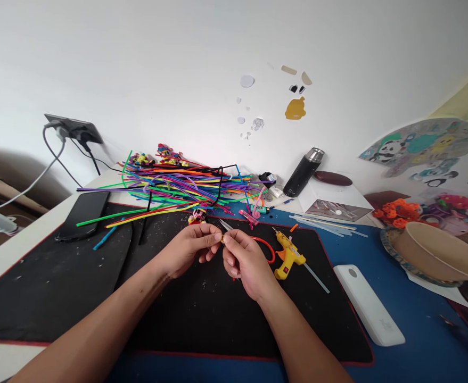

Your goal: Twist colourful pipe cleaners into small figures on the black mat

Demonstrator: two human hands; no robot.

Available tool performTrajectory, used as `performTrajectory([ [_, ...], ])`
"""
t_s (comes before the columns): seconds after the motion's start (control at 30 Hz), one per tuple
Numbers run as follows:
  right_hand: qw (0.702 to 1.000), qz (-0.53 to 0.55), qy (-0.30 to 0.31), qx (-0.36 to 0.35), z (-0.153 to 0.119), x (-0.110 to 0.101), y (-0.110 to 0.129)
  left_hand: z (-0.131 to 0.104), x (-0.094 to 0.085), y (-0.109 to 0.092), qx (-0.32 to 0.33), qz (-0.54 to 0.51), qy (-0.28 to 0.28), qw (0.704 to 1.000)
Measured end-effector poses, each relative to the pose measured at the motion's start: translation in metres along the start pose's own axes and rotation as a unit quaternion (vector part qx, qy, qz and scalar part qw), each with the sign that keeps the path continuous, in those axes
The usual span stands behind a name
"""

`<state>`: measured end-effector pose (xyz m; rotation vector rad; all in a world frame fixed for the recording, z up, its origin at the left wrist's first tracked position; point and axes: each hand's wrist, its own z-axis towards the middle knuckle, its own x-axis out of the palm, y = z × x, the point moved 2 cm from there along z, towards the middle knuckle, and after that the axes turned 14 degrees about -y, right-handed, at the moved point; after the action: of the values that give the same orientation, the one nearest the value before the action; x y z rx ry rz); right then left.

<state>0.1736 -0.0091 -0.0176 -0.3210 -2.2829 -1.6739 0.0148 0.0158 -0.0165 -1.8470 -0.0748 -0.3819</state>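
The left hand (pixel 196 243) and right hand (pixel 245 260) pinch a tiny yellow bit (pixel 222 239) between fingertips at the clock's centre; so slight a grip could slip, dropping it near the scissors (pixel 226 225) at twelve o'clock.

Bare left forearm (pixel 117 314) slanting inward from the lower left, bare right forearm (pixel 297 330) rising more steeply from the bottom, left hand (pixel 189 246) and right hand (pixel 247 263) almost meeting, both thumbs (pixel 208 241) pressed toward the forefingers (pixel 205 229) in a pinch, remaining fingers (pixel 230 260) loosely curled beneath
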Motion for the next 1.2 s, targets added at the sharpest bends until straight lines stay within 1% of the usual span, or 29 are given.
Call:
performTrajectory([
  [1.2, 1.000, 0.001, 0.003, -0.003, 0.0011, 0.0002, -0.0032, 0.0009, -0.0011, 0.0021, 0.007, 0.007, -0.001, 1.000],
])
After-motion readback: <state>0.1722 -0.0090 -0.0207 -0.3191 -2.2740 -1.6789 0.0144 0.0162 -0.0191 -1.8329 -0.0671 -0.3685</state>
